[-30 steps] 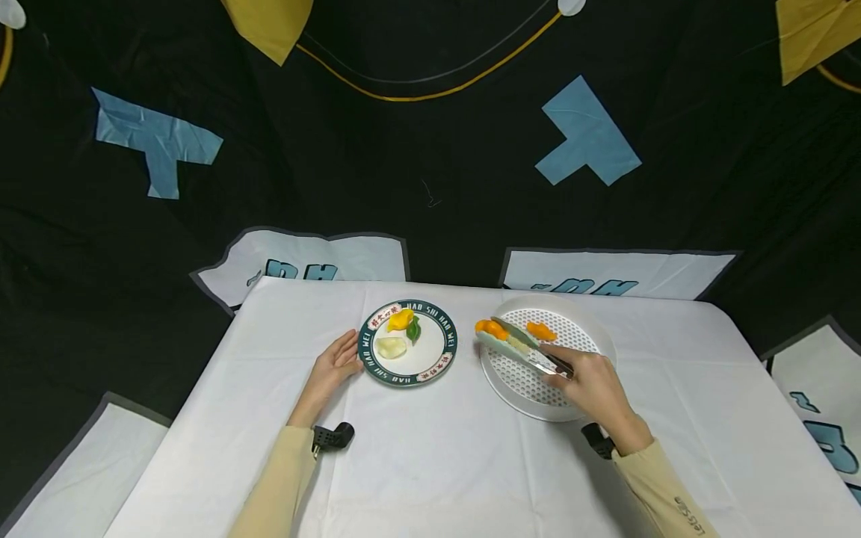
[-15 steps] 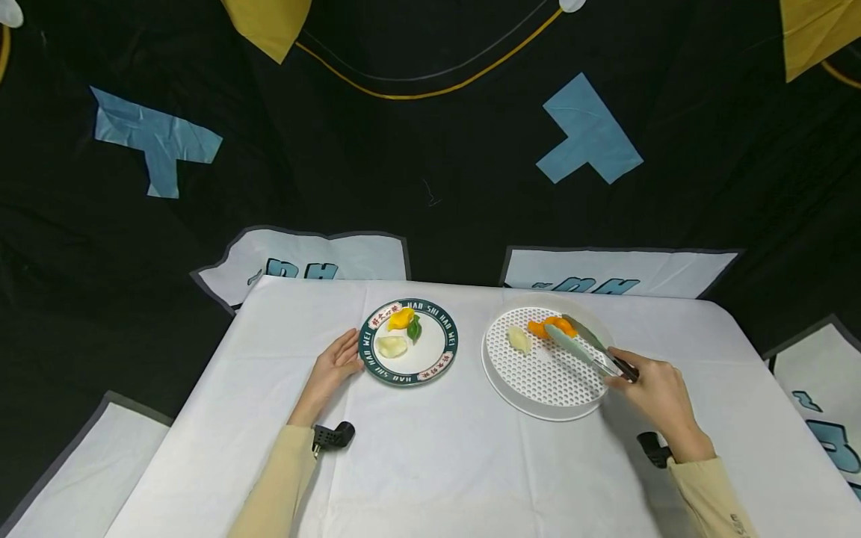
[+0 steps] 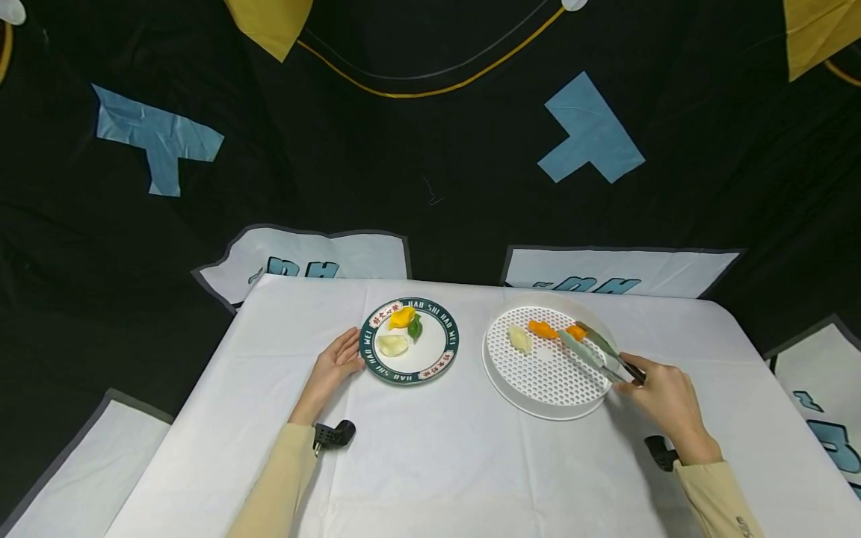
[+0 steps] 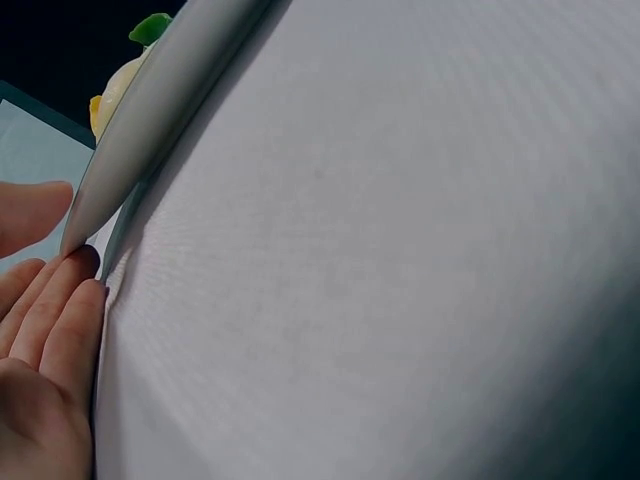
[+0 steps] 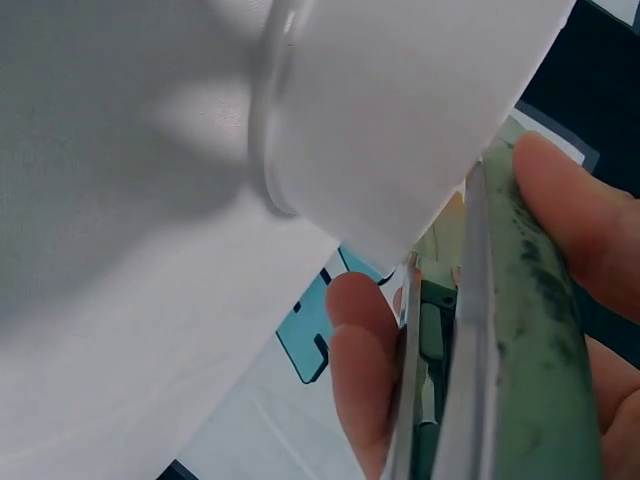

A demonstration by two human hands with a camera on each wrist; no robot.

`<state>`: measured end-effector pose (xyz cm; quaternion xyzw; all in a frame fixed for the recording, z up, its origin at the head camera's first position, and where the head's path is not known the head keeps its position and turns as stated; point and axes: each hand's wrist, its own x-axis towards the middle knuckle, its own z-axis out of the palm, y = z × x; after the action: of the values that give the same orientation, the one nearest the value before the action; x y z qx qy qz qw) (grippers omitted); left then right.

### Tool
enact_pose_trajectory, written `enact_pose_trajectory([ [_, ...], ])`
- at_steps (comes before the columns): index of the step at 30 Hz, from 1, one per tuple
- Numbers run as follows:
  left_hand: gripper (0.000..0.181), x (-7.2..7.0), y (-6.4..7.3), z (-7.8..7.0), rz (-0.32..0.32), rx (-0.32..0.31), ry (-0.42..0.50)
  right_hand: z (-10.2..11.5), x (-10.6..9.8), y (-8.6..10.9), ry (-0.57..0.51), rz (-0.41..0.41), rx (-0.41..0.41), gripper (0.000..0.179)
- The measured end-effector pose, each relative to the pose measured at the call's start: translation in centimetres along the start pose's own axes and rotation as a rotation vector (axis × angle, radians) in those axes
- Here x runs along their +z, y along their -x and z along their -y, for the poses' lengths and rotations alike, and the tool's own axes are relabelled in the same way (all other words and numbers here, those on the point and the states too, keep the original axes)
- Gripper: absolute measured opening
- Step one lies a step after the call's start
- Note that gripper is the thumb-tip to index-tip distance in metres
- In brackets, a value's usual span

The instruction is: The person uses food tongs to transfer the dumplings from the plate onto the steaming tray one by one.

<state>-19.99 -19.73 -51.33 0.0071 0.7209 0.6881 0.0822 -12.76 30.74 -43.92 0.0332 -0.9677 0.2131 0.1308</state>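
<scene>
My left hand [image 3: 334, 366] has its fingers straight, fingertips right at the rim of a round white plate [image 3: 427, 340] with a green border. On that plate lie a yellow piece [image 3: 402, 317], a green leaf-like piece [image 3: 415, 328] and a pale piece [image 3: 392, 344]. My right hand [image 3: 667, 396] grips green tongs [image 3: 602, 359] by the handle, thumb on one side and fingers on the other. The tongs reach over a white round perforated tray [image 3: 545, 381], with an orange piece [image 3: 575, 332] between their tips. Another orange piece [image 3: 542, 329] and a pale piece [image 3: 519, 338] lie on the tray.
A white cloth [image 3: 430, 463] covers the table. Behind its far edge hangs a black backdrop [image 3: 377, 164] with blue tape and white lettered panels. The tray has a raised side wall [image 5: 400, 110], close beside the right hand in the right wrist view.
The right hand has moved right with the tongs, from the tray's left side to its right. The pale piece by the tongs now lies on the tray. The left hand has stayed still.
</scene>
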Motion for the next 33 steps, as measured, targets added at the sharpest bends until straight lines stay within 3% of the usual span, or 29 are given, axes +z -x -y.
enact_pose_trajectory([
  [7, 0.069, 0.1, 0.0, 0.0, -0.012, -0.013, -0.006, 0.3, -0.1, 0.0, 0.003, -0.006, 0.009, 0.051],
  [16, 0.07, 0.1, 0.0, 0.0, -0.012, -0.012, 0.001, 1.5, -0.4, -0.5, -0.018, -0.022, -0.044, 0.054],
  [28, 0.069, 0.0, 0.0, 0.1, -0.014, 0.004, 0.019, 5.8, 1.3, -2.3, -0.131, 0.041, -0.106, 0.058],
  [33, 0.069, 0.0, 0.0, 0.1, -0.016, 0.004, 0.01, 8.1, 2.8, -3.0, -0.163, 0.066, -0.19, 0.062],
])
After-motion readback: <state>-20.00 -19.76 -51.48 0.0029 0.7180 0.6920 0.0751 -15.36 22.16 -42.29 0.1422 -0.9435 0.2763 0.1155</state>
